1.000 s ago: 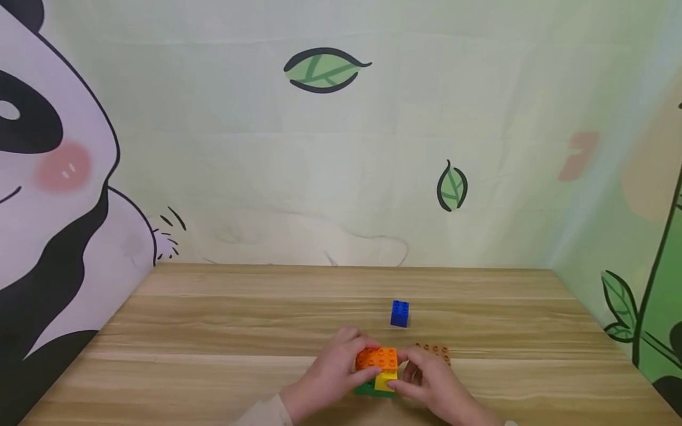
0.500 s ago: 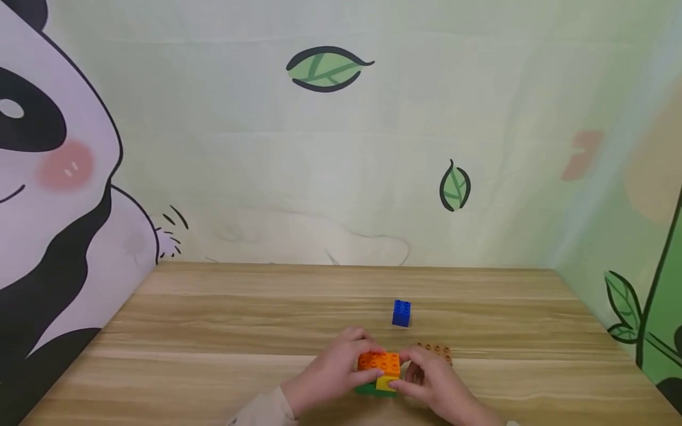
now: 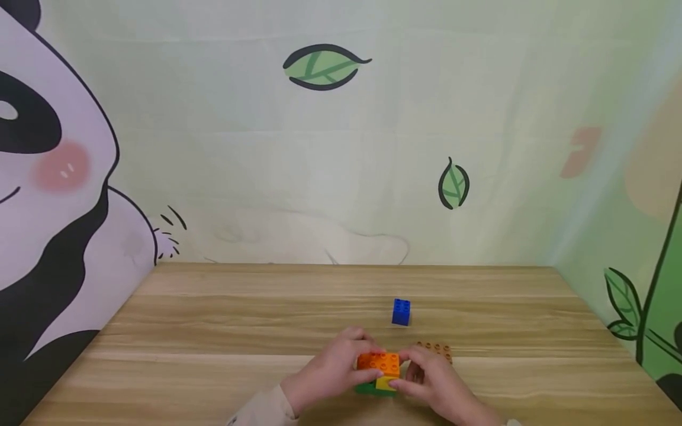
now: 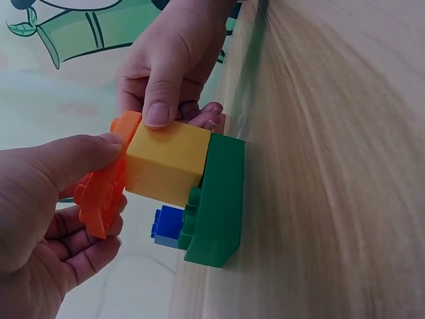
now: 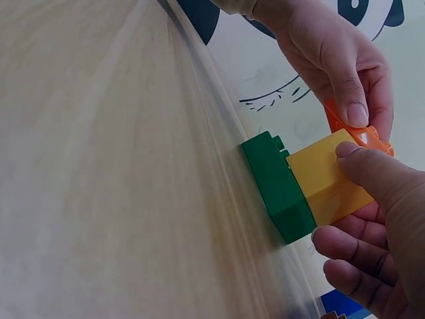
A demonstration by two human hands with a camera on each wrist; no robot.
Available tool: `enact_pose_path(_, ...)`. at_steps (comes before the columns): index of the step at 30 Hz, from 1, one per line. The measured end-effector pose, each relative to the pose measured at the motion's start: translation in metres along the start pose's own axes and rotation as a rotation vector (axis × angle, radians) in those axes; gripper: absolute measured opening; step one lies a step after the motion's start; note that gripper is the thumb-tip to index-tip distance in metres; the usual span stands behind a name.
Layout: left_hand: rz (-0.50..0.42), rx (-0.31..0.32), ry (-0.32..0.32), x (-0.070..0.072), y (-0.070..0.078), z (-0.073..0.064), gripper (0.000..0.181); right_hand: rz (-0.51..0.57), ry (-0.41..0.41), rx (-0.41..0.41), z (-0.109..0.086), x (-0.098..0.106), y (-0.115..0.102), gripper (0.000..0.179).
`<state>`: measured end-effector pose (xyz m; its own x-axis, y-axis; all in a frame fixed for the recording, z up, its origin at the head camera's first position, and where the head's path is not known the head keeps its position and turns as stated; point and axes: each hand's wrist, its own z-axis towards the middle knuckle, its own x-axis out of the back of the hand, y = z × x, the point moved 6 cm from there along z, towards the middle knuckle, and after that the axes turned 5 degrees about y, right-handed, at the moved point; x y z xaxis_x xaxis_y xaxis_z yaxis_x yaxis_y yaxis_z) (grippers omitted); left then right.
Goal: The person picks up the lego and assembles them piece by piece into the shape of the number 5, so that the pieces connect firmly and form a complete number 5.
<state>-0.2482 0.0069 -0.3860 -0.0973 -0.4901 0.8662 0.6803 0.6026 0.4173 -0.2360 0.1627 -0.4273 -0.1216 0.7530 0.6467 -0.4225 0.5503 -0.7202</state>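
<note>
My left hand (image 3: 330,368) pinches an orange studded brick (image 3: 385,362) between thumb and fingers. That brick lies on top of a yellow brick (image 4: 169,163) and looks a little tilted against it in the left wrist view. The yellow brick stands on one end of a longer green brick (image 4: 218,203), which rests on the table; green studs show beside it. My right hand (image 3: 434,381) grips the yellow brick, its thumb on the near face in the right wrist view. How fully the orange and yellow bricks join is hidden.
A blue brick (image 3: 401,312) stands farther back on the wooden table (image 3: 213,331). Partly behind my right hand lies a brown studded piece (image 3: 441,350). A printed backdrop (image 3: 240,148) with a panda and leaves rises behind the table.
The orange brick has come down slightly onto the yellow one since a second ago. Both hands keep their grips, and over the last half second hardly anything differs.
</note>
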Motion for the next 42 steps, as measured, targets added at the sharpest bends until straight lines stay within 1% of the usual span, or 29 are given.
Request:
enact_pose_path(6, 0.011, -0.024, -0.017, 0.001, 0.002, 0.004, 0.031, 0.006, 0.006, -0.003, 0.001, 0.002, 0.0, 0.031)
enact_pose_path(10, 0.021, -0.019, -0.031, 0.001, 0.003, 0.005, 0.032, 0.003, 0.0, -0.008, 0.001, 0.002, 0.0, 0.031)
enact_pose_path(13, 0.021, -0.012, -0.034, 0.0, 0.002, 0.005, 0.032, 0.007, -0.013, -0.011, 0.0, 0.001, 0.0, 0.033)
enact_pose_path(20, 0.015, -0.021, -0.019, -0.001, 0.002, 0.005, 0.032, 0.002, -0.013, -0.02, 0.0, 0.003, 0.001, 0.035)
enact_pose_path(23, 0.005, -0.011, -0.022, -0.001, 0.001, 0.005, 0.032, 0.014, -0.022, -0.024, 0.001, 0.002, 0.001, 0.035)
enact_pose_path(29, -0.034, 0.059, -0.046, -0.002, -0.004, 0.004, 0.031, 0.026, -0.027, -0.023, 0.002, -0.001, 0.001, 0.035)
enact_pose_path(35, -0.043, 0.069, -0.046, -0.003, -0.005, 0.005, 0.032, 0.005, -0.019, -0.025, 0.002, 0.0, 0.001, 0.035)
enact_pose_path(39, -0.046, 0.086, -0.049, -0.005, -0.007, 0.004, 0.033, 0.006, -0.039, -0.042, 0.003, 0.0, 0.002, 0.036)
enact_pose_path(42, -0.035, 0.079, -0.042, -0.006, -0.008, 0.004, 0.033, 0.023, -0.056, -0.07, 0.004, -0.001, 0.004, 0.036)
